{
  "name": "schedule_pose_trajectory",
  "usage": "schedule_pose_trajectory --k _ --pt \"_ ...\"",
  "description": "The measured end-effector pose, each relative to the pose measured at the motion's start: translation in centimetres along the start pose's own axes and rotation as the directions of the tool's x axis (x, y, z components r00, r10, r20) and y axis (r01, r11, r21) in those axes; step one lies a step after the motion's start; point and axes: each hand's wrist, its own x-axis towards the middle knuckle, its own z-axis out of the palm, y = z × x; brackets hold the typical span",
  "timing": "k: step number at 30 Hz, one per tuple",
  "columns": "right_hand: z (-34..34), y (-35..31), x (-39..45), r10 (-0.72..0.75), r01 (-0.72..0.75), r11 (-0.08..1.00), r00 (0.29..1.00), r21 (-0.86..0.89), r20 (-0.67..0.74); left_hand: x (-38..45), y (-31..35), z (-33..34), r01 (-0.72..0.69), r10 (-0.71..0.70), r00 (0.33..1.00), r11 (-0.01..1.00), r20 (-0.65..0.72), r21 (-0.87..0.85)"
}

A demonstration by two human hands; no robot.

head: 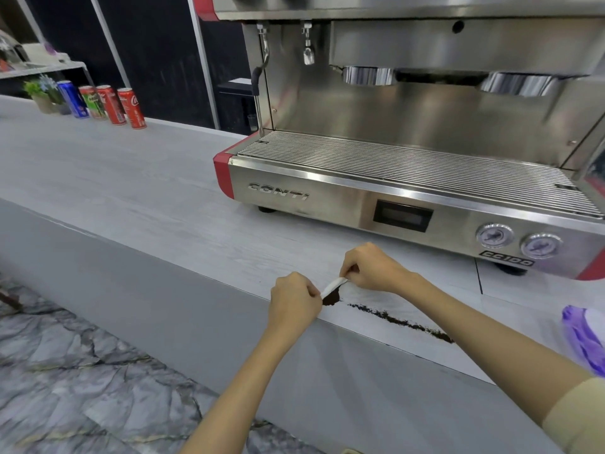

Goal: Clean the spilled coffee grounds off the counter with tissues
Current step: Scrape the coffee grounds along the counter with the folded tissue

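A white tissue (333, 286) is stretched between my two hands, low over the pale counter (137, 191) near its front edge. My left hand (294, 299) pinches its near end and my right hand (370, 267) pinches its far end. A small heap of dark coffee grounds (331, 300) lies pressed against the tissue's lower edge. A thin trail of coffee grounds (402, 322) runs from there to the right along the counter edge, passing under my right forearm.
A steel and red espresso machine (409, 198) stands just behind my hands. A purple tissue pack (584, 339) lies at the right edge. Several drink cans (111, 104) and a small potted plant (41, 93) stand far left. Marble floor (82, 371) lies below the counter front.
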Motion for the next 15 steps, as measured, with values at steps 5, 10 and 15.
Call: schedule_pose_trajectory --k 5,10,15 --pt "-1.1 -0.1 0.2 0.009 -0.007 0.995 1.000 0.096 -0.023 0.2 0.0 -0.3 -0.011 0.010 0.999 0.999 -0.030 -0.033" --pt "-1.4 -2.7 3.7 -0.048 0.052 0.992 0.998 0.113 -0.038 1.1 -1.4 -2.6 0.012 -0.018 0.990 0.999 -0.140 -0.045" --pt "-0.3 -6.5 7.7 -0.117 0.115 0.989 0.993 0.096 0.014 1.9 -4.7 -5.3 0.067 -0.074 0.962 0.997 -0.261 -0.036"
